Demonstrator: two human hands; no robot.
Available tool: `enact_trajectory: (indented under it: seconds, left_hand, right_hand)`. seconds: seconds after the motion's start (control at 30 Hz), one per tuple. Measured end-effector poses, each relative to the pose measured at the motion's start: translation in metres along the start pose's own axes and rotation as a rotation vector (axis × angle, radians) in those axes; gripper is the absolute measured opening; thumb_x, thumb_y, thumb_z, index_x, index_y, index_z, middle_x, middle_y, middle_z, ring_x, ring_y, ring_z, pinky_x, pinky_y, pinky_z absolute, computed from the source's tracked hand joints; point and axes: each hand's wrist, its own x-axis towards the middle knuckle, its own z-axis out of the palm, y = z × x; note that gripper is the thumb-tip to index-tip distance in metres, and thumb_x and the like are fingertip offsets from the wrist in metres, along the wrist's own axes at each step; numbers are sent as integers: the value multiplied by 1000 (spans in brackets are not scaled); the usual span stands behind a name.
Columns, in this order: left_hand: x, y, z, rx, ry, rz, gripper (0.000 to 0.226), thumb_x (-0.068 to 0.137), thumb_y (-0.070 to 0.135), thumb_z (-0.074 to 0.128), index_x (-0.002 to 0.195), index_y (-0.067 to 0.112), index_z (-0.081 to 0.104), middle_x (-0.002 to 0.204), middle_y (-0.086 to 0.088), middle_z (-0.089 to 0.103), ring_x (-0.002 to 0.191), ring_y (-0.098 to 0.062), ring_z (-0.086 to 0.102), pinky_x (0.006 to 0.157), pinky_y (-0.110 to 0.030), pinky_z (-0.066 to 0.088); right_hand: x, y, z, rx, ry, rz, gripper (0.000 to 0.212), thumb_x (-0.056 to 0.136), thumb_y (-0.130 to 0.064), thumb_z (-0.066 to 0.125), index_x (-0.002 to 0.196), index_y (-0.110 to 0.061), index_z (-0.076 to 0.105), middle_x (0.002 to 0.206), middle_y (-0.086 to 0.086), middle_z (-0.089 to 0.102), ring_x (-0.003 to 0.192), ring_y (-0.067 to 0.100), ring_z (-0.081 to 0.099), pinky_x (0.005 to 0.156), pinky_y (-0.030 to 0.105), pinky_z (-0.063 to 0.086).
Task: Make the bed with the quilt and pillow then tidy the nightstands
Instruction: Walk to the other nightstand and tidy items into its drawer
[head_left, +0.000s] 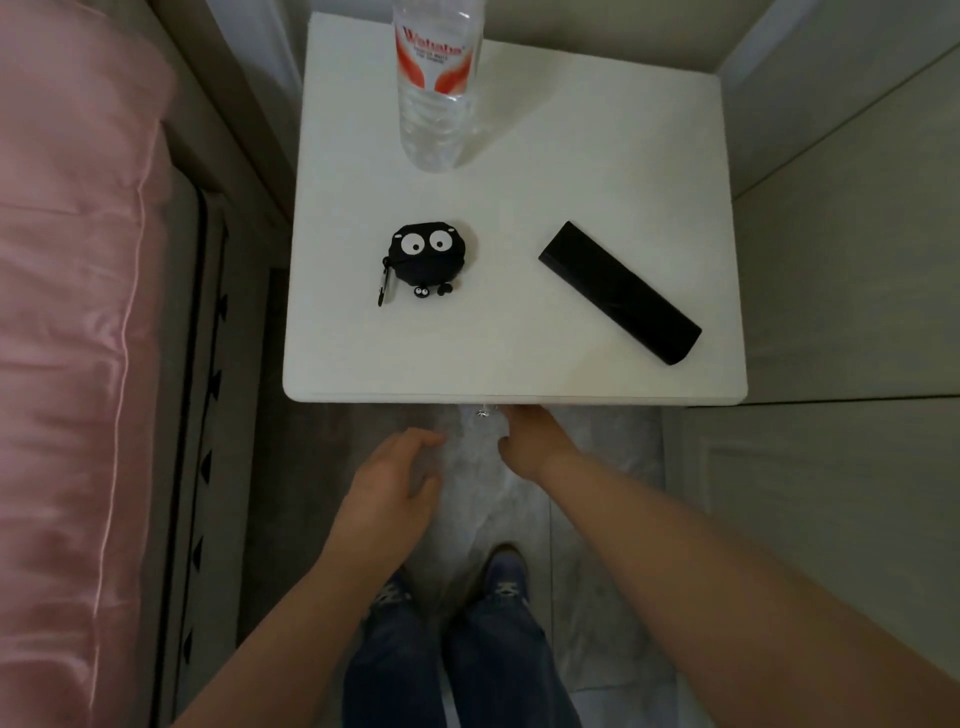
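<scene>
A white nightstand (519, 364) stands right in front of me, seen from above. On it are a clear water bottle (434, 104) with a red label at the back, a black earbud case (428, 257) with cartoon eyes in the middle, and a long black case (618, 293) lying slantwise at the right. My left hand (395, 478) hovers below the front edge, fingers relaxed, holding nothing. My right hand (524, 441) reaches under the front edge beside a small metal knob (482, 413); its fingertips are hidden under the top.
A pink satin quilt (67, 312) covers the bed along the left. A narrow gap separates the bed frame from the nightstand. Pale wall panels (841, 260) close in on the right. My feet and jeans stand on the grey marble floor (597, 571) below.
</scene>
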Motion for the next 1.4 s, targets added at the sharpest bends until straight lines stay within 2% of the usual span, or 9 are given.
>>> enact_trajectory:
  seconds: [0.27, 0.43, 0.57, 0.63, 0.7, 0.8, 1.0, 1.27, 1.4]
  left_hand:
    - [6, -1, 4, 199, -44, 222, 43, 87, 12, 61, 128, 24, 58, 140, 11, 46, 127, -4, 43, 105, -18, 33]
    - [6, -9, 9, 293, -46, 309, 50, 86, 20, 62, 134, 24, 52, 154, 4, 33, 148, -18, 20, 118, -42, 25]
    - [-4, -6, 16, 304, -164, 263, 61, 81, 36, 50, 141, 28, 45, 154, 7, 32, 148, -16, 16, 122, -37, 8]
    - [-9, -8, 22, 337, -236, 176, 66, 78, 40, 47, 143, 30, 40, 151, 7, 35, 147, -17, 18, 122, -38, 9]
    - [-13, -15, 26, 411, -277, 95, 70, 78, 45, 47, 145, 30, 36, 151, 6, 36, 147, -17, 19, 122, -41, 12]
    - [-17, -21, 29, 547, -318, 24, 69, 86, 45, 53, 149, 32, 26, 157, 8, 25, 148, -13, 13, 122, -43, 5]
    - [-13, -15, 33, 570, -263, -1, 64, 88, 36, 54, 147, 26, 33, 149, 3, 35, 138, -22, 29, 118, -39, 22]
    - [-19, -13, 35, 593, -371, -64, 55, 91, 35, 49, 144, 23, 40, 145, -3, 41, 132, -25, 38, 110, -38, 35]
    - [-30, -14, 38, 576, -393, -99, 51, 92, 33, 49, 142, 25, 45, 144, -1, 44, 131, -24, 41, 109, -38, 37]
  right_hand:
    - [-8, 6, 12, -5, 110, -64, 64, 86, -6, 47, 147, -22, 37, 140, 9, 46, 125, 29, 46, 105, 36, 40]
    - [-31, 19, 28, -103, -24, -41, 57, 95, -15, 46, 150, -22, 34, 146, 9, 46, 128, 27, 48, 109, 37, 40]
    - [-69, 29, 47, -131, -114, -61, 68, 92, -16, 49, 154, -29, 22, 153, 3, 36, 134, 25, 41, 108, 42, 40]
    - [-90, 30, 51, -159, -50, -109, 67, 92, -19, 52, 152, -28, 25, 151, 1, 37, 133, 23, 42, 106, 41, 42]
    - [-109, 29, 53, -203, 130, -219, 57, 90, -19, 56, 144, -27, 41, 140, -1, 49, 124, 20, 49, 100, 35, 46]
    - [-120, 27, 49, -200, 346, -344, 51, 83, -16, 61, 132, -24, 53, 124, -2, 55, 112, 17, 53, 93, 31, 48]
    - [-108, 36, 33, -198, 288, -216, 60, 87, -19, 61, 144, -18, 41, 139, 2, 45, 125, 20, 46, 108, 33, 38]
    - [-104, 27, 20, -193, 187, -145, 31, 89, -13, 55, 118, -11, 65, 116, 5, 59, 106, 24, 57, 92, 36, 48]
    - [-115, 30, 21, -276, 128, -156, 26, 90, -18, 53, 111, -15, 69, 108, 2, 62, 99, 21, 59, 95, 35, 46]
